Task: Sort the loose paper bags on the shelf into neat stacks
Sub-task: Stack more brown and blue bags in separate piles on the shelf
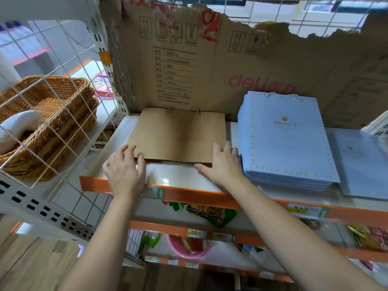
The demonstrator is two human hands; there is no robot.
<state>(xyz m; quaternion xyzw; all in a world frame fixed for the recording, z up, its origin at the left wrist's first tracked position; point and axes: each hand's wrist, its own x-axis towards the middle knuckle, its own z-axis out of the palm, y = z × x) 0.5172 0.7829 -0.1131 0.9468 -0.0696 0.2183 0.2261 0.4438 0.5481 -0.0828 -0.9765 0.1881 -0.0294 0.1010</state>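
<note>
Brown bags (pixel 178 133), left hand (pixel 123 171), right hand (pixel 220 164) touching

Shop shelving unit, white w/ orange trim, brightly lit.
Top shelf (pixel 184 177) is white, w/ a glare patch near its front edge; an orange strip (pixel 210 197) runs along that edge w/ price tags (pixel 298 208). A torn cardboard sheet (pixel 231 66) stands as the back wall. White wire grid (pixel 55 90) forms the left side & shows above the cardboard. Beyond the left grid: stacked wicker baskets (pixel 52 116) on the next unit. Lower shelves (pixel 159 226) have the same orange edges, misc goods, blurred. Wood-look floor (pixel 31 261) at bottom left.
</note>
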